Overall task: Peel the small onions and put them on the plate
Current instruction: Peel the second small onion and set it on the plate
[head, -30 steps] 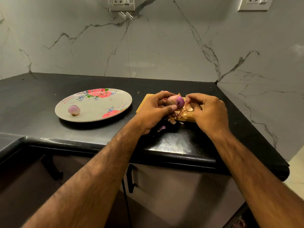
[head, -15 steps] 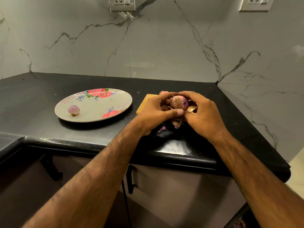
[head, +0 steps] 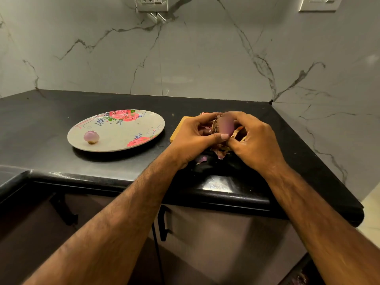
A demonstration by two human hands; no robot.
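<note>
The left hand (head: 192,138) curls its thumb and fingers round a small onion (head: 225,124), probably to steady it. The right hand (head: 255,140) pinches at the onion's lower side, apparently to strip skin. The onion is blurred, purple and rounded, with a wiry brown root tuft. Below the hands, papery peels (head: 220,154) lie over a wooden board (head: 178,130) and the glossy black counter (head: 51,112). To the left, a smooth, pale peeled onion (head: 91,137) sits on the flowered plate (head: 123,134).

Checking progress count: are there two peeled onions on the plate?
No, only one peeled onion lies on the plate.
</note>
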